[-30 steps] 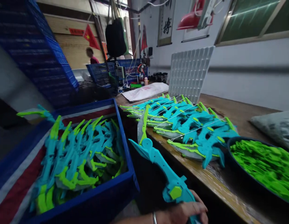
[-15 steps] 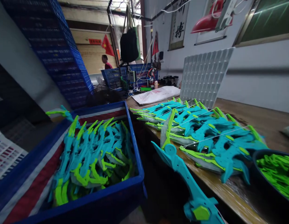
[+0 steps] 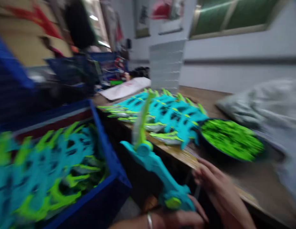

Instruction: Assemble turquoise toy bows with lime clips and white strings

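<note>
My left hand (image 3: 181,218), with a ring-like metal band at the wrist, is closed around the lower end of a teal and lime-green toy bow (image 3: 159,170). The bow slants up and away, its lime-green limb pointing upward. Just right of it is my right hand (image 3: 219,184), fingers curled and pressed together near the table edge; whatever they pinch is blurred and too small to name. Beyond, a row of similar toy bows (image 3: 174,114) lies overlapped on the table. More bows (image 3: 50,165) fill a blue crate at the left.
The blue crate (image 3: 112,159) stands beside the wooden table (image 3: 186,156). A dark basin (image 3: 207,148) of lime-green parts (image 3: 234,138) sits on the table, near a pale sack (image 3: 264,105). A white sheet (image 3: 126,89) and an upright grey panel (image 3: 165,66) are farther back.
The view has swung right and blurred. Both my hands have come into view at the bottom, the left on the toy bow. The basin and sack now show more fully.
</note>
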`<control>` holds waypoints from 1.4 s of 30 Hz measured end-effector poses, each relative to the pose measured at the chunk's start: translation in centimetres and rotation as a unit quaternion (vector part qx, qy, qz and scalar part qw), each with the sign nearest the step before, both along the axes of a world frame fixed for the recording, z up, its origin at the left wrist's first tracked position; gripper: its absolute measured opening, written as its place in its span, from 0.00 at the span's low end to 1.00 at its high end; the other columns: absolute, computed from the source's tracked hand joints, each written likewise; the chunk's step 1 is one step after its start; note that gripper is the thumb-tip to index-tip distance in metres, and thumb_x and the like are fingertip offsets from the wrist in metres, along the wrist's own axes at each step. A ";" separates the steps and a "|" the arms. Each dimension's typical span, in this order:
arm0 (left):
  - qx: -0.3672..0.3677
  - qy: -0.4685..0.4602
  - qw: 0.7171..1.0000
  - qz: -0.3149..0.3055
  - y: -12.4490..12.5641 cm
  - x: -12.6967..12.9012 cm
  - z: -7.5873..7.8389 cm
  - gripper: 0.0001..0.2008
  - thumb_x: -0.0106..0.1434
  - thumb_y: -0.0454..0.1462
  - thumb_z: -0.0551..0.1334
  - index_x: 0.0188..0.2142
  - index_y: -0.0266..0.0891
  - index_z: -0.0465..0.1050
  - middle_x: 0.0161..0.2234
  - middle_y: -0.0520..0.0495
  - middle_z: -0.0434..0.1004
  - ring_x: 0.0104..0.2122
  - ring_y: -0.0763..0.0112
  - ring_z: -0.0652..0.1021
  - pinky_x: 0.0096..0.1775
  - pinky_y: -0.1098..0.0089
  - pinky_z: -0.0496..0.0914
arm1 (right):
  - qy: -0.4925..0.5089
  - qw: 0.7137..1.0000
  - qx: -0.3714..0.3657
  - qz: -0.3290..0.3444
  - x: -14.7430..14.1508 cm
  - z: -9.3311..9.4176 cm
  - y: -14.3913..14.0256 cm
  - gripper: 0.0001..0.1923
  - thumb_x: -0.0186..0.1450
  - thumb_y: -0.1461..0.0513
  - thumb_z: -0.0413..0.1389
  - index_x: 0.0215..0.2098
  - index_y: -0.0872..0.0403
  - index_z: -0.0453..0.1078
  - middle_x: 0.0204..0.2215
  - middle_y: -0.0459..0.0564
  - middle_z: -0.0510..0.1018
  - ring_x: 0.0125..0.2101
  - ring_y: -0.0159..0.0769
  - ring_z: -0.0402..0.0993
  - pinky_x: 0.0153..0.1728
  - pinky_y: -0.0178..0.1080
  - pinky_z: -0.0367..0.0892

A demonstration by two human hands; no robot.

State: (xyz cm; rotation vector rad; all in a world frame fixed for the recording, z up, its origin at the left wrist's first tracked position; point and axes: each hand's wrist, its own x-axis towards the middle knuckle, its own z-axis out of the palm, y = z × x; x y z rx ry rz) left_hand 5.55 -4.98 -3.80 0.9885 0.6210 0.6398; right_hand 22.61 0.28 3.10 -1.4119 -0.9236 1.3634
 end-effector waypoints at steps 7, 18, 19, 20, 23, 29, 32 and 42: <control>-0.044 -0.177 0.982 0.041 -0.5 0.0 -4.0 0.06 0.71 0.39 0.63 0.40 0.39 0.73 0.24 0.53 0.70 0.27 0.73 0.71 0.34 0.69 0.65 | 0.201 0.951 0.092 -0.219 3.2 2.5 3.1 0.24 0.47 0.59 0.76 0.37 0.55 0.71 0.23 0.42 0.77 0.19 0.26 0.65 0.18 0.29 0.64; -0.047 -0.084 0.981 0.166 2.1 -1.9 -1.9 0.16 0.64 0.48 0.69 0.45 0.41 0.81 0.40 0.41 0.82 0.34 0.61 0.82 0.35 0.61 0.79 | -0.068 0.924 0.287 -0.242 9.2 6.7 -4.0 0.10 0.61 0.62 0.69 0.42 0.48 0.81 0.27 0.40 0.75 0.19 0.22 0.59 0.16 0.28 0.49; -0.055 -0.067 0.977 0.197 2.5 -2.4 -1.7 0.16 0.63 0.48 0.70 0.43 0.40 0.81 0.40 0.41 0.82 0.34 0.61 0.82 0.35 0.61 0.79 | -0.135 0.902 0.312 -0.267 9.9 7.7 -5.7 0.12 0.60 0.63 0.70 0.43 0.47 0.82 0.27 0.40 0.74 0.19 0.22 0.58 0.17 0.30 0.49; -0.060 -0.061 0.970 0.226 2.8 -3.0 -1.4 0.15 0.62 0.48 0.71 0.40 0.39 0.80 0.37 0.43 0.81 0.32 0.62 0.82 0.35 0.62 0.79 | -0.206 0.873 0.326 -0.297 10.5 8.8 -7.4 0.12 0.61 0.64 0.69 0.43 0.46 0.83 0.26 0.41 0.74 0.19 0.23 0.59 0.18 0.31 0.50; -0.051 -0.068 0.953 0.292 3.4 -4.3 -0.4 0.11 0.61 0.44 0.72 0.37 0.40 0.77 0.27 0.50 0.75 0.29 0.67 0.77 0.35 0.66 0.78 | -0.419 0.777 0.289 -0.369 11.5 10.8 -12.3 0.09 0.66 0.66 0.65 0.41 0.47 0.84 0.27 0.45 0.75 0.24 0.28 0.66 0.25 0.38 0.56; 0.007 -0.052 0.953 0.299 3.3 -5.2 0.5 0.04 0.64 0.39 0.66 0.36 0.42 0.77 0.23 0.51 0.69 0.27 0.67 0.73 0.34 0.65 0.76 | -0.412 0.863 0.106 -0.273 9.9 4.7 -15.3 0.04 0.68 0.59 0.62 0.39 0.49 0.80 0.28 0.45 0.79 0.24 0.31 0.70 0.25 0.35 0.63; 0.039 -0.043 0.956 0.288 3.2 -4.9 0.8 0.03 0.62 0.38 0.66 0.35 0.42 0.78 0.22 0.51 0.69 0.25 0.66 0.73 0.31 0.64 0.75 | -0.359 0.905 0.074 -0.216 7.7 -1.1 -13.9 0.08 0.70 0.59 0.56 0.39 0.53 0.76 0.27 0.45 0.78 0.25 0.31 0.71 0.25 0.33 0.65; 0.109 -0.026 0.960 0.256 3.3 -4.9 1.8 0.03 0.59 0.38 0.67 0.34 0.44 0.80 0.21 0.51 0.70 0.23 0.63 0.73 0.30 0.62 0.74 | -0.464 0.879 0.088 -0.067 6.2 -8.5 -11.5 0.06 0.73 0.62 0.60 0.38 0.52 0.79 0.35 0.46 0.83 0.34 0.34 0.79 0.37 0.35 0.67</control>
